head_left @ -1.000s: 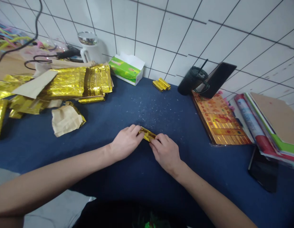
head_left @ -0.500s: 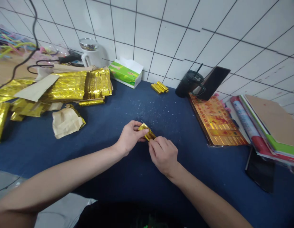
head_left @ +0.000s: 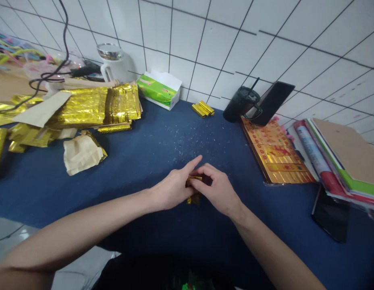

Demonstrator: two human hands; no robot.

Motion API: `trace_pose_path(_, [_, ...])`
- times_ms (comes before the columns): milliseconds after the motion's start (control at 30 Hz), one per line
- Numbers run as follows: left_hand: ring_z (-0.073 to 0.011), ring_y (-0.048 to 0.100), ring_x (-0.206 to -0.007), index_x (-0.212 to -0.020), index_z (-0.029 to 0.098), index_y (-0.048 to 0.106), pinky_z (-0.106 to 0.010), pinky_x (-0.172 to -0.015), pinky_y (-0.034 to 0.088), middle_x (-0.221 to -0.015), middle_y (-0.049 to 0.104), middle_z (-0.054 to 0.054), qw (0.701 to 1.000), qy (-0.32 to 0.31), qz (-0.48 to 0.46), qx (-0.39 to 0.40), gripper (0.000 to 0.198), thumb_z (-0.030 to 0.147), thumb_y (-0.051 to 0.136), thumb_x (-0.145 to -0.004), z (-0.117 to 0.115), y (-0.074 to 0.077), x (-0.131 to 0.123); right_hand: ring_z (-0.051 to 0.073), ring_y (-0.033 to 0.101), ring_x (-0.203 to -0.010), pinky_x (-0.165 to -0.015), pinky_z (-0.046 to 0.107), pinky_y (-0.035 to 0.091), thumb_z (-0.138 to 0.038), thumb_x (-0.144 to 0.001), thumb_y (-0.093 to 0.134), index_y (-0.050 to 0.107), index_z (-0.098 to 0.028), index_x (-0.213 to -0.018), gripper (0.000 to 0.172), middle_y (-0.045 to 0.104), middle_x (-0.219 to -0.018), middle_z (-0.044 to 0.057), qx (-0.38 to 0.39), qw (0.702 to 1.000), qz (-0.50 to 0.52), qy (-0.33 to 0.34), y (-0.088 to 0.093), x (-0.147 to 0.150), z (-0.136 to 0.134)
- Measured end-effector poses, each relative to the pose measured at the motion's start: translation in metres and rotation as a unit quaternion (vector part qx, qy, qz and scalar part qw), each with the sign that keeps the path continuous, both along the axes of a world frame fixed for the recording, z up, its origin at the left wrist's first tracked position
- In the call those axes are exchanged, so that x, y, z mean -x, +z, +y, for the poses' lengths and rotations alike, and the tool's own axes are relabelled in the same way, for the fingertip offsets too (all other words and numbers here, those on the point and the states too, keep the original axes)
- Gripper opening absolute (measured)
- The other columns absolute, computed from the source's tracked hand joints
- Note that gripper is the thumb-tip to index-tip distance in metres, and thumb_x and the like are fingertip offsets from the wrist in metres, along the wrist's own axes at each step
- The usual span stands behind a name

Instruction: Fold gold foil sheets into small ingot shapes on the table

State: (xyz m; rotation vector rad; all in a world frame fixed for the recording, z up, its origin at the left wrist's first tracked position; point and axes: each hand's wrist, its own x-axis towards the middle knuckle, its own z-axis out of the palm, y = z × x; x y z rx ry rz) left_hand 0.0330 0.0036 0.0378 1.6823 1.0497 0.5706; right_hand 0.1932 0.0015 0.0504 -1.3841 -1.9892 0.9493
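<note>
Both hands meet over the dark blue table point(head_left: 150, 153) near its middle. My left hand point(head_left: 175, 187) and my right hand point(head_left: 219, 189) are closed together on a small folded piece of gold foil paper point(head_left: 193, 198), which is mostly hidden between the fingers. Only its top edge and lower end show. My left index finger sticks out toward the wall.
A heap of gold foil sheets point(head_left: 84, 106) and crumpled paper point(head_left: 81, 153) lie at the left. Finished gold folded pieces point(head_left: 202, 108) sit by the wall, near a tissue box point(head_left: 156, 88), white mug point(head_left: 114, 64), black cup point(head_left: 241, 104), gold printed pack point(head_left: 277, 153), books point(head_left: 341, 161) and phone point(head_left: 332, 215).
The foil piece, held flat and in plain sight before, has been turned more upright and drawn nearer me, now enclosed by both hands. My right hand moved over its top.
</note>
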Motion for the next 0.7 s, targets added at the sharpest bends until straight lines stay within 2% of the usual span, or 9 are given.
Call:
trace_pose_path(100, [-0.0134,0.059,-0.061,-0.139,0.025,0.013,-0.025,-0.059,0.047,-0.077,0.063,0.001,1.000,-0.009,-0.001,0.017,0.078,0.018,0.055,-0.074,-0.0002,0.0024,0.0016,0.011,0.054,-0.065,-0.061,0.025,0.043,-0.019,-0.076,0.055,0.064,-0.021,-0.076,0.009,0.058,-0.072,-0.002,0.013,0.999,0.052,0.009,-0.0012,0.0003,0.0007])
trace_pose_path(167, [-0.0135,0.058,-0.061,-0.137,0.024,0.020,-0.025,-0.060,0.046,-0.069,0.061,0.003,0.999,0.016,-0.011,0.026,0.073,0.022,0.058,-0.074,0.0007,0.0033,0.0032,0.011,0.054,-0.064,-0.061,0.025,0.044,-0.020,-0.076,0.055,0.063,-0.021,-0.072,0.009,0.058,-0.069,-0.002,0.011,0.996,0.091,-0.013,-0.0032,-0.0001,0.0000])
trace_pose_path(200, [-0.0132,0.058,-0.061,-0.132,0.023,0.028,-0.025,-0.060,0.046,-0.066,0.060,0.004,0.999,0.036,-0.018,0.026,0.067,0.024,0.060,-0.074,0.0010,0.0034,0.0039,0.011,0.054,-0.063,-0.060,0.025,0.044,-0.021,-0.077,0.055,0.062,-0.020,-0.071,0.009,0.058,-0.068,-0.002,0.013,0.994,0.107,-0.027,-0.0040,-0.0006,-0.0002])
trace_pose_path(300, [-0.0119,0.057,-0.061,-0.098,0.018,0.053,-0.023,-0.057,0.045,-0.065,0.059,0.003,0.995,0.082,-0.039,0.029,0.027,0.031,0.059,-0.075,0.0011,0.0029,0.0050,0.012,0.055,-0.062,-0.059,0.026,0.046,-0.025,-0.077,0.056,0.061,-0.019,-0.073,0.009,0.060,-0.067,-0.002,0.027,0.988,0.137,-0.059,-0.0051,-0.0020,-0.0006])
trace_pose_path(367, [-0.0112,0.057,-0.061,-0.077,0.017,0.054,-0.021,-0.055,0.044,-0.067,0.059,0.002,0.995,0.081,-0.049,0.039,0.014,0.031,0.056,-0.076,0.0007,0.0026,0.0054,0.013,0.056,-0.064,-0.061,0.027,0.047,-0.025,-0.078,0.055,0.062,-0.019,-0.078,0.008,0.061,-0.071,-0.001,0.035,0.988,0.139,-0.052,-0.0046,-0.0025,-0.0006])
trace_pose_path(500, [-0.0095,0.053,-0.057,-0.069,0.017,0.055,-0.019,-0.051,0.040,-0.062,0.057,0.003,0.998,0.055,-0.020,0.032,0.014,0.028,0.057,-0.075,0.0009,0.0045,0.0065,0.013,0.056,-0.068,-0.063,0.028,0.045,-0.020,-0.078,0.054,0.064,-0.021,-0.079,0.011,0.060,-0.073,-0.001,0.001,0.993,0.113,-0.016,-0.0022,-0.0020,-0.0010])
trace_pose_path(700, [-0.0093,0.053,-0.057,-0.070,0.017,0.057,-0.019,-0.051,0.038,-0.062,0.057,0.004,0.999,0.034,0.012,0.026,0.016,0.031,0.053,-0.078,0.0030,0.0087,0.0088,0.011,0.053,-0.060,-0.058,0.025,0.043,-0.021,-0.078,0.054,0.061,-0.019,-0.071,0.010,0.057,-0.065,-0.003,-0.016,0.994,0.094,-0.050,-0.0061,0.0010,-0.0044])
